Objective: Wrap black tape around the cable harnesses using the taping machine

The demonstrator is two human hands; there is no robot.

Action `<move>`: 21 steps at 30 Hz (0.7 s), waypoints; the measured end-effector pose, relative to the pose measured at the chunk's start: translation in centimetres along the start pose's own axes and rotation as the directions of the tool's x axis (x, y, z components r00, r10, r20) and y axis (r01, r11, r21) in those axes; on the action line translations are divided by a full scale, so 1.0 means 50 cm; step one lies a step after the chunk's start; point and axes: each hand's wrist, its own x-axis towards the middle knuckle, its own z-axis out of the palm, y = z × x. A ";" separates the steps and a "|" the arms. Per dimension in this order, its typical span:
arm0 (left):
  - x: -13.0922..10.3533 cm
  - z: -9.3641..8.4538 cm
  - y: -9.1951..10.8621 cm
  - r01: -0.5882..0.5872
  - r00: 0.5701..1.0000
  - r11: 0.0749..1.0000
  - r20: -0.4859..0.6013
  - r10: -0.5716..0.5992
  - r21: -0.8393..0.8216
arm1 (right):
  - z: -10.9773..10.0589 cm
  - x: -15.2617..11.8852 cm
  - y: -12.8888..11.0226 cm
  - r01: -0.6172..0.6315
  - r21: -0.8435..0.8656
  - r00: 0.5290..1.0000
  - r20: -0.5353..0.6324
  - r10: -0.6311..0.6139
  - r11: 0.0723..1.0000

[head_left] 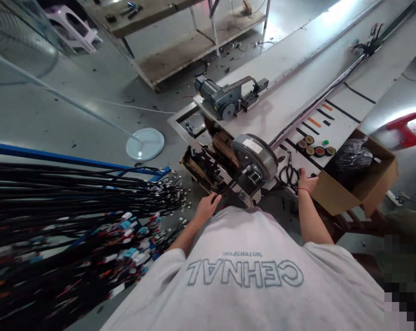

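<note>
My left hand (207,209) is closed at the left of the ring-shaped machine head (255,157). Its fingers pinch a dark wire harness (233,182) that leads up toward the ring. Beyond the ring, a long black harness (308,110) stretches along the bench to a bundle of connectors (370,43). My right hand (308,183) rests at the bench's near edge, thumb and fingers apart, with nothing plainly held. Black-handled scissors (289,174) lie just left of it. Several tape rolls (309,150) and a green button (326,143) are farther up the bench.
An open cardboard box (358,184) with a plastic bag stands at right. Black harnesses (73,193) hang on a blue rack at left. A motor unit (225,99) sits on the bench (291,64). A white round base (145,144) stands on the floor.
</note>
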 end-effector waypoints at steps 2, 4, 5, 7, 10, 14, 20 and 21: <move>-0.001 0.003 0.000 0.016 1.000 1.000 0.002 -0.016 -0.008 | 0.001 0.002 0.001 -0.007 0.001 1.000 0.008 0.007 1.000; -0.002 0.004 0.002 0.023 1.000 1.000 -0.013 -0.024 -0.017 | 0.001 0.003 0.000 -0.012 0.000 1.000 0.016 0.012 1.000; -0.001 0.003 0.003 0.022 1.000 0.999 -0.020 -0.022 -0.023 | 0.001 0.003 0.000 -0.014 0.000 1.000 0.016 0.014 1.000; 0.001 -0.001 0.006 0.019 0.999 0.999 -0.025 -0.020 -0.044 | 0.001 0.002 0.001 -0.015 0.003 1.000 0.010 0.015 1.000; 0.005 -0.008 0.010 0.036 0.999 0.996 -0.026 -0.038 -0.078 | 0.001 0.002 0.002 -0.016 0.014 1.000 0.008 0.015 1.000; 0.006 -0.008 0.010 0.038 0.998 0.994 -0.036 -0.041 -0.104 | 0.000 0.003 0.004 -0.009 0.014 1.000 0.015 0.009 1.000; 0.004 0.000 0.007 0.053 0.998 0.988 -0.011 -0.055 -0.143 | 0.001 0.006 0.005 -0.006 0.025 1.000 0.015 0.005 1.000; 0.004 0.001 0.006 0.048 0.999 0.988 -0.012 -0.051 -0.146 | 0.001 0.007 0.006 -0.004 0.027 1.000 0.014 0.004 1.000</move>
